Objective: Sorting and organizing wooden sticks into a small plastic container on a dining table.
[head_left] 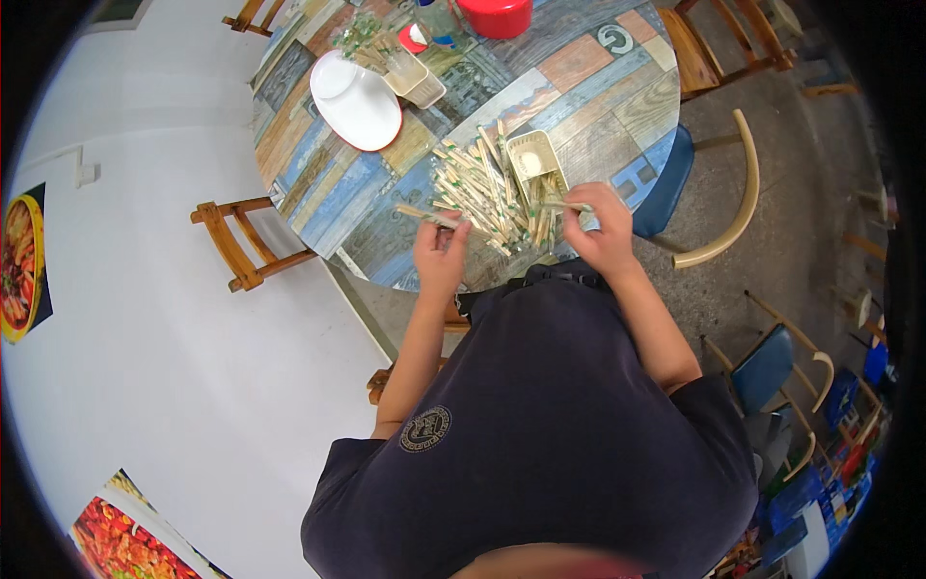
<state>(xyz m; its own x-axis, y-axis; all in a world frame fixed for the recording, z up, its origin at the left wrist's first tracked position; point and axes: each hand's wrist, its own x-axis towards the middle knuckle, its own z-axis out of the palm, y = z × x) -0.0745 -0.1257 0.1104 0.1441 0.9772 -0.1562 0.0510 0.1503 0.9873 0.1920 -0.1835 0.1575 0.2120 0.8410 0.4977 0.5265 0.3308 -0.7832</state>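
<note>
Over the near edge of the round table [598, 135], my left hand [440, 259] pinches a pair of disposable chopsticks [415, 210] in a clear wrapper, bare wooden ends pointing left. My right hand [604, 232], to the right, has its fingers closed on a thin, pale strip with a greenish tint [565, 205], perhaps wrapped chopsticks too; blur hides its kind. Between the hands spreads a loose pile of wrapped chopsticks [473, 188], several with green on their wrappers. Right behind the pile stands a cream divided plastic holder [551, 146], a round white thing in one compartment.
A white tray with a red rim [359, 106] lies at the far left. Beside it a cream holder [431, 89] carries clear-wrapped things. A red tub [502, 17] is at the back. Chairs stand around, including a wooden one [231, 246] and a curved-armrest one [719, 241].
</note>
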